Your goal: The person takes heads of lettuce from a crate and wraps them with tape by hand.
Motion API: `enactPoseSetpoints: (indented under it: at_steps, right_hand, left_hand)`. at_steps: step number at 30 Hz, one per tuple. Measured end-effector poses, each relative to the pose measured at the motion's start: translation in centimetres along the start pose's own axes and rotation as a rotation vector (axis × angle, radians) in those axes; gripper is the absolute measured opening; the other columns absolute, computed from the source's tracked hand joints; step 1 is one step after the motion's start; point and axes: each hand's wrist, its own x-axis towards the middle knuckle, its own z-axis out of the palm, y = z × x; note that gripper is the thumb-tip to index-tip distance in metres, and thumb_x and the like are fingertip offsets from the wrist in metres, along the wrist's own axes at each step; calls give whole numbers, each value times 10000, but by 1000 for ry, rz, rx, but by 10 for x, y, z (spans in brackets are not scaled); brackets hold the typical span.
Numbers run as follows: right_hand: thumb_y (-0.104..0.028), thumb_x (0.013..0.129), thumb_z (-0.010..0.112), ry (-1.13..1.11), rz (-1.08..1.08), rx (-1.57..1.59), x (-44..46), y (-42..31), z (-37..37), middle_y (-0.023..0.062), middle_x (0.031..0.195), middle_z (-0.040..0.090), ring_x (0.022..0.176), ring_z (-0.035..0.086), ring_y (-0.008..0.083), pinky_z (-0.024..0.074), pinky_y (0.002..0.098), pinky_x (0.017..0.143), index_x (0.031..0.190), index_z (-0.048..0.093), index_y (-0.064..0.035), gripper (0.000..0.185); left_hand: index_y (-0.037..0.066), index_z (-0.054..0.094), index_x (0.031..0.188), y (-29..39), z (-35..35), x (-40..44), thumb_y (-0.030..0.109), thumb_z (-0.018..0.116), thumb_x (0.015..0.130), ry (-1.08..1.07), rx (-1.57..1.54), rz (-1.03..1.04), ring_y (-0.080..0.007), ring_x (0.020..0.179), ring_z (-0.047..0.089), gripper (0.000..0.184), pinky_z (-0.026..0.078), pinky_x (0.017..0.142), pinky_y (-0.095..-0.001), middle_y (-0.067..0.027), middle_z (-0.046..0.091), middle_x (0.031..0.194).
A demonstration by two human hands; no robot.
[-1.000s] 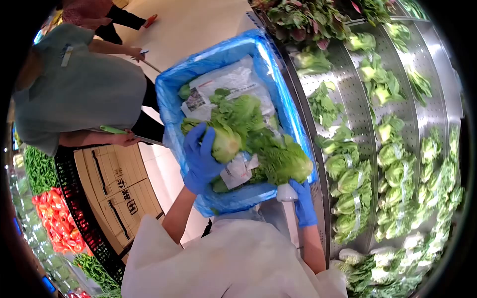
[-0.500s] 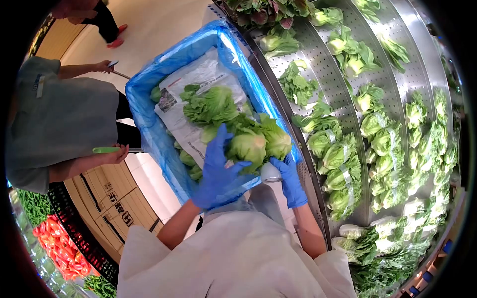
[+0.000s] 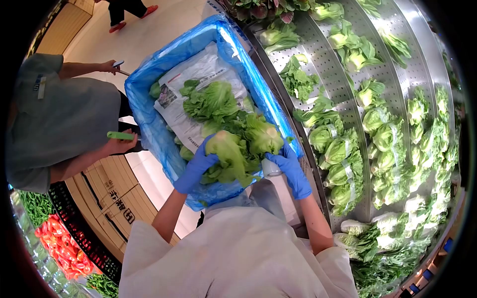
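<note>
My left hand [image 3: 197, 168], in a blue glove, is closed around the left side of a lettuce head [image 3: 224, 148] at the near end of a crate lined with blue plastic [image 3: 149, 107]. In my right hand [image 3: 293, 171], also gloved, is a small white round object [image 3: 271, 169] that looks like a roll of tape. The fingers of that hand also come up against a second lettuce head [image 3: 263, 135] beside the first. Looser leafy lettuce [image 3: 212, 102] lies farther back on printed white paper [image 3: 181, 111] in the crate.
Stepped metal shelves [image 3: 318, 64] with bundled lettuces [image 3: 343, 164] rise along the right. Someone in a grey top [image 3: 74, 109] stands left of the crate, holding a green-handled object [image 3: 120, 135]. Cardboard boxes [image 3: 107, 193] and red peppers [image 3: 62, 248] are at lower left.
My left hand has moved down and left and closed on the left lettuce, which has shifted left and tilted. The right lettuce has turned its stem end up. A person behind has walked on.
</note>
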Motion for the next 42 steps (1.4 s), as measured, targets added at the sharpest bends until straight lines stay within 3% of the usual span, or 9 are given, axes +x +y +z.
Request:
enactPoseSetpoints:
  at_steps: [4,10,16,18,24,27,29,33,42]
  right_hand:
    - [25,702,688,23,33,95,-18,3,-4,48,1064,566,930,551,109,458,236,776,1291,386,-49,666]
    - [-49,667,653,3,-334,-306,-35,3,-19,89,1107,561,926,555,123,444,262,829,1324,376,-117,716]
    - [-30,658,641,-43,-266,-295,-41,1,-15,98,1095,569,935,554,119,440,268,843,1317,387,-121,713]
    - [-28,657,639,-62,-245,-307,-41,-5,-13,101,1093,570,939,555,121,441,268,842,1314,390,-122,709]
    - [-36,651,654,-130,-205,-390,-50,-14,-12,95,1024,604,931,562,130,435,273,852,1297,417,-150,697]
    - [-42,646,663,-169,-204,-400,-52,-15,-13,98,1028,607,933,572,136,438,279,855,1294,419,-148,701]
    - [-45,643,668,-166,-219,-444,-56,-19,-14,101,1032,607,938,576,140,441,282,854,1290,425,-146,698]
    - [-52,639,676,-144,-134,-491,-63,-30,-14,107,1066,597,956,585,153,451,291,851,1275,446,-144,683]
    - [-70,639,708,-152,-213,-396,-66,-13,-18,97,1104,580,973,567,152,433,288,870,1272,444,-87,686]
  left_hand:
    - [43,391,1276,-4,-32,-6,209,717,708,114,-43,-42,-169,1067,495,675,413,904,-290,-68,511,1166]
    - [102,478,1210,-14,-59,29,256,735,664,103,915,169,-257,1037,541,622,435,864,-333,-118,552,1125]
    - [95,462,1231,-45,-69,71,355,745,634,-79,1157,82,-297,1052,524,710,409,894,-382,-130,544,1145]
    - [117,463,1245,-17,-60,75,391,749,615,-25,1408,331,-304,1072,497,744,402,904,-379,-124,530,1143]
    - [153,554,1168,100,34,74,417,728,640,-211,941,468,-275,1043,486,615,403,878,-343,-113,506,1113]
    - [122,630,1047,95,62,78,303,733,690,-386,1005,328,-222,1013,514,413,405,859,-302,-90,544,1062]
    - [90,658,922,85,62,100,267,724,711,-627,1154,-92,-178,855,566,283,443,759,-282,-62,597,899]
    - [31,638,929,67,33,115,187,675,775,-605,548,-107,-97,777,566,222,453,710,-231,-42,628,863]
    - [-16,634,957,72,31,112,204,555,863,-551,273,-105,-100,808,584,253,458,746,-221,-49,637,860]
